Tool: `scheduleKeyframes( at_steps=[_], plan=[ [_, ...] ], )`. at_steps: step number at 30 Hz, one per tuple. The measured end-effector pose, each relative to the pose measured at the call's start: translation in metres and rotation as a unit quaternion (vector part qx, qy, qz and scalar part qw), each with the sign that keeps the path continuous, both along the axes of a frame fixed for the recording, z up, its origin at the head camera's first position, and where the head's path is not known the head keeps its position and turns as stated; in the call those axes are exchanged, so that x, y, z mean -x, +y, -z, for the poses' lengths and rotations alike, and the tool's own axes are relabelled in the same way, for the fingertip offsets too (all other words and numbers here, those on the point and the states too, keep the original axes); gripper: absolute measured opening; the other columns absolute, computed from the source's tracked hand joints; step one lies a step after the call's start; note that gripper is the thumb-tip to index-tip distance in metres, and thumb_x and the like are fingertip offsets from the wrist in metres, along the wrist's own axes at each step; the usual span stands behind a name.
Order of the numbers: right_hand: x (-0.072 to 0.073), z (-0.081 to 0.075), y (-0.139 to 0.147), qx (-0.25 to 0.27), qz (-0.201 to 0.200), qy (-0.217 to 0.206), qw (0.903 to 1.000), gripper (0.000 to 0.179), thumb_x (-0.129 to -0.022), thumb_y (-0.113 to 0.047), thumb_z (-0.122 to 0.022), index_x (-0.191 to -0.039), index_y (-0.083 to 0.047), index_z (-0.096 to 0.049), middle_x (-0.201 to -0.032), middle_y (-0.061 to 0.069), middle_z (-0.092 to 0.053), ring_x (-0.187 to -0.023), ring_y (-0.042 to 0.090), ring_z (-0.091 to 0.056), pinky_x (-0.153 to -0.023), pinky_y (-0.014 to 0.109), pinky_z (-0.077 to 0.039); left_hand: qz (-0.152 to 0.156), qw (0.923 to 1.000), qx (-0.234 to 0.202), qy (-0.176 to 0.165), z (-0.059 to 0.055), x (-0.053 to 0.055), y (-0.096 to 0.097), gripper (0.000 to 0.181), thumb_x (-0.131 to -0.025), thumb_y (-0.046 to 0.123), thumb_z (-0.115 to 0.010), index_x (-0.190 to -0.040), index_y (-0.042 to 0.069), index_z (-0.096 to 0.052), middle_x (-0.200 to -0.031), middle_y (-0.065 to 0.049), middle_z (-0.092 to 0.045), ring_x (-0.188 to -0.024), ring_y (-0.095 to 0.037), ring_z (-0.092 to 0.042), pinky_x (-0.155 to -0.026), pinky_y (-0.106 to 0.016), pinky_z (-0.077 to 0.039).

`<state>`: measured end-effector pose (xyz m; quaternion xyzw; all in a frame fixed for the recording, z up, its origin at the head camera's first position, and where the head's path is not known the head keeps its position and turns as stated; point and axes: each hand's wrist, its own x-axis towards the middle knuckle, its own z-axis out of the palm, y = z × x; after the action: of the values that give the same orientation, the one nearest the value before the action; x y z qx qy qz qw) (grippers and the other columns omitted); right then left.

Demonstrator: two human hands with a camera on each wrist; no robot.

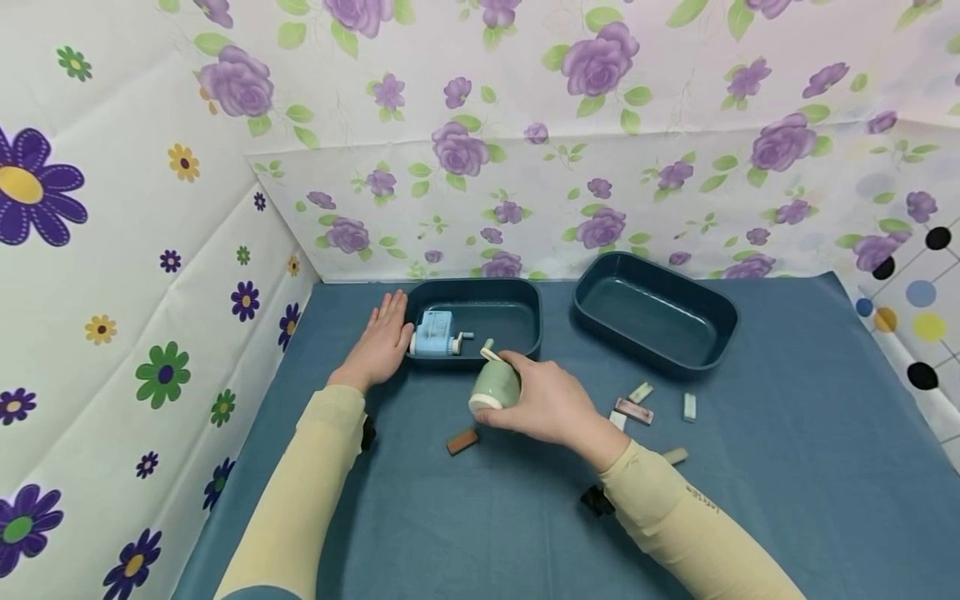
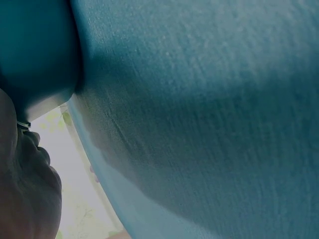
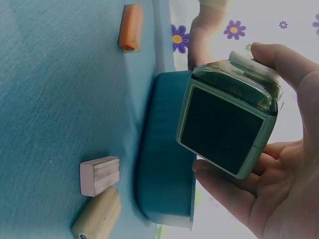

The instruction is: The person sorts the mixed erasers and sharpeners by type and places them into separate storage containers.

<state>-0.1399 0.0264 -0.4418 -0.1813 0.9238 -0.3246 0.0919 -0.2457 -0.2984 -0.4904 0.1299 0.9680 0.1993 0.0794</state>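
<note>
My right hand grips a green crank pencil sharpener with white parts, held tilted just in front of the left dark blue tray. From the right wrist, the sharpener's dark square face shows, with thumb and fingers on opposite sides. Inside that tray, at its left end, sits a light blue crank pencil sharpener. My left hand rests against the tray's left wall with its fingers straight. In the left wrist view the hand shows only partly, beside the tray wall.
A second dark blue tray stands angled at the back right. Several small eraser-like blocks lie near the right forearm, including a pinkish block and a white block. A brown-orange block lies in front of the left tray.
</note>
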Motion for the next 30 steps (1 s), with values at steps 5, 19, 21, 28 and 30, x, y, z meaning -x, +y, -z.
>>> scheduleKeyframes(
  at_steps=[5, 19, 21, 28, 30],
  plan=[
    [-0.0001, 0.0004, 0.0013, -0.004, 0.0, 0.002, 1.0, 0.091, -0.084, -0.063, -0.084, -0.157, -0.017, -0.055, -0.101, 0.0, -0.07, -0.078, 0.014, -0.061, -0.062, 0.035, -0.052, -0.002, 1.0, -0.001, -0.001, 0.0002, 0.0003, 0.0004, 0.064, -0.12, 0.031, -0.029, -0.172, 0.004, -0.002, -0.18, -0.012, 0.005, -0.164, -0.027, 0.012, -0.132, -0.051, 0.004],
    [0.0004, -0.0016, 0.0046, 0.008, 0.007, 0.007, 0.9999, 0.092, -0.083, -0.064, -0.085, -0.155, -0.015, -0.056, -0.103, 0.001, -0.071, -0.079, 0.014, -0.061, -0.064, 0.035, -0.053, 0.001, 1.0, -0.003, 0.005, 0.0007, 0.0007, 0.0002, 0.065, -0.12, 0.029, -0.03, -0.172, 0.003, -0.002, -0.18, -0.013, 0.005, -0.164, -0.029, 0.012, -0.132, -0.051, 0.005],
    [0.0008, -0.0017, 0.0053, 0.012, 0.01, 0.004, 0.9999, 0.092, -0.083, -0.064, -0.085, -0.155, -0.015, -0.056, -0.103, 0.001, -0.07, -0.08, 0.014, -0.062, -0.064, 0.035, -0.053, 0.001, 1.0, -0.002, 0.003, 0.0012, 0.0009, 0.0004, 0.065, -0.12, 0.03, -0.03, -0.172, 0.004, -0.001, -0.18, -0.013, 0.005, -0.164, -0.028, 0.012, -0.132, -0.051, 0.005],
    [0.0027, -0.0053, 0.0054, 0.018, 0.019, 0.0, 0.9997, 0.093, -0.083, -0.066, -0.084, -0.156, -0.016, -0.054, -0.106, 0.001, -0.07, -0.082, 0.015, -0.062, -0.066, 0.035, -0.054, 0.0, 1.0, -0.003, 0.001, 0.0005, 0.0001, 0.0004, 0.065, -0.12, 0.031, -0.029, -0.172, 0.004, -0.001, -0.18, -0.011, 0.005, -0.164, -0.026, 0.013, -0.132, -0.05, 0.005],
    [0.0033, -0.0065, 0.005, 0.02, 0.019, 0.001, 0.9996, 0.094, -0.083, -0.067, -0.083, -0.156, -0.016, -0.054, -0.106, 0.002, -0.07, -0.082, 0.015, -0.062, -0.066, 0.035, -0.054, -0.001, 1.0, -0.003, 0.001, 0.0001, -0.0001, 0.0006, 0.065, -0.12, 0.031, -0.029, -0.172, 0.004, -0.002, -0.18, -0.011, 0.006, -0.164, -0.026, 0.013, -0.132, -0.05, 0.005]
  ],
)
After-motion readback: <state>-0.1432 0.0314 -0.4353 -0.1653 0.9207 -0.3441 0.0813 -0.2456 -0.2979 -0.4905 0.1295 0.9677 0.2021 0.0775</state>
